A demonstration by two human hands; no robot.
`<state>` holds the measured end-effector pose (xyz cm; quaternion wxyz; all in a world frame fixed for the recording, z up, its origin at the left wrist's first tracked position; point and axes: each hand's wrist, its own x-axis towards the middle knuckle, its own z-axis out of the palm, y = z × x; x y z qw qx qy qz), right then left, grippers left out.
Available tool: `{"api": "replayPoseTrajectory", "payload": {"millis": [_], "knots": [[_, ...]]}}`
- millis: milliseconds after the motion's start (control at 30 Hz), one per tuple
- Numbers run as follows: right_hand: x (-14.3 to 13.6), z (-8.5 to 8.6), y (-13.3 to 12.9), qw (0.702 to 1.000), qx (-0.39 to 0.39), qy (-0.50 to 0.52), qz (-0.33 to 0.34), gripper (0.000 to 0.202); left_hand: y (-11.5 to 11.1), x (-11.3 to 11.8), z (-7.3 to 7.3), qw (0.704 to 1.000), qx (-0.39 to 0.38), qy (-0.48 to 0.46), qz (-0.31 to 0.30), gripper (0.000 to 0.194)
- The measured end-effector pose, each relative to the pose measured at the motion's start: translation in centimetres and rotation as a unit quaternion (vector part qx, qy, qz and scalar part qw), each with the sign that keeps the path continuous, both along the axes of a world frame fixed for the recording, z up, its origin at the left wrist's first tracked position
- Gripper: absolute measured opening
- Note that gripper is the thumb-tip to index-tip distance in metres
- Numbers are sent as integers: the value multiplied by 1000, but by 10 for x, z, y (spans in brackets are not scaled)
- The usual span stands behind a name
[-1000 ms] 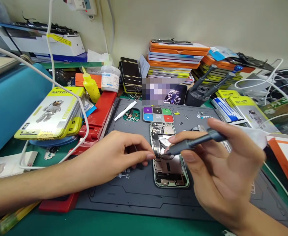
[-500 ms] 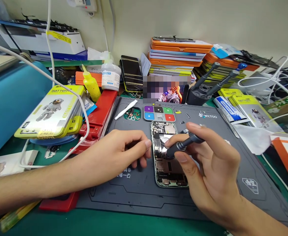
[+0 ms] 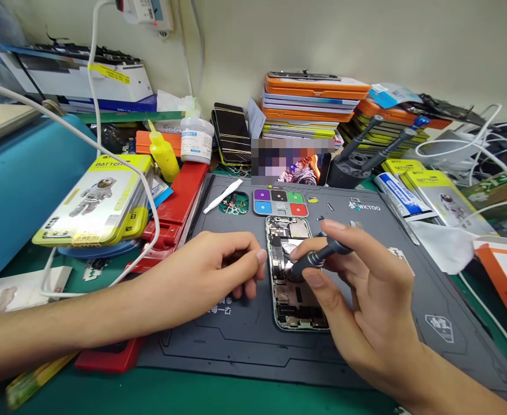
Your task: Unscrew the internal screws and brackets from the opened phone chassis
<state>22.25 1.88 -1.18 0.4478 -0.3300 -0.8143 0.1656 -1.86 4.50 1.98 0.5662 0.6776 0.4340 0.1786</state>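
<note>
An opened smartphone (image 3: 288, 294) lies on the dark grey work mat (image 3: 236, 351), its inner boards and metal parts exposed. My right hand (image 3: 378, 300) grips a dark screwdriver (image 3: 316, 257) between thumb and fingers, with the index finger stretched over its back end. The screwdriver slants down to the left over the phone's middle; its tip is hidden. At the phone's left edge is my left hand (image 3: 222, 271), fingers curled in and thumb against the index finger. Nothing shows in it, and whether it touches the phone I cannot tell.
Behind the phone lie a coloured-square tray (image 3: 280, 203), a white pry tool (image 3: 222, 196) and small loose parts. Boxed batteries (image 3: 93, 202) and a red tool (image 3: 179, 202) stand left. A dark tool holder (image 3: 348, 170) and cables (image 3: 478, 144) are at back right.
The camera view has shifted slightly. My right hand and the screwdriver have moved a little to the left; my left hand keeps its place beside the phone.
</note>
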Motion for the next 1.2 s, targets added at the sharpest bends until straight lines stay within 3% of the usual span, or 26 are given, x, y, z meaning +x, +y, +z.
{"api": "replayPoseTrajectory", "payload": {"millis": [100, 267, 667, 800, 967, 1200], "knots": [[1, 4, 0, 999, 26, -28, 30, 87, 0, 0, 0, 1000, 7, 1, -3, 33], [2, 6, -2, 999, 5, -25, 43, 86, 0, 0, 0, 1000, 13, 2, -1, 33], [1, 0, 2, 999, 30, -34, -30, 90, 1, 0, -2, 1000, -17, -15, 18, 21], [-5, 2, 0, 998, -21, 29, -46, 79, 2, -1, -2, 999, -12, -6, 35, 15], [-9, 10, -7, 994, -44, 97, -7, 78, 1, -2, -2, 999, -24, 1, 36, 12], [-5, 8, -13, 998, 59, 13, -33, 87, 2, -3, -1, 1000, 16, 0, -11, 13]]}}
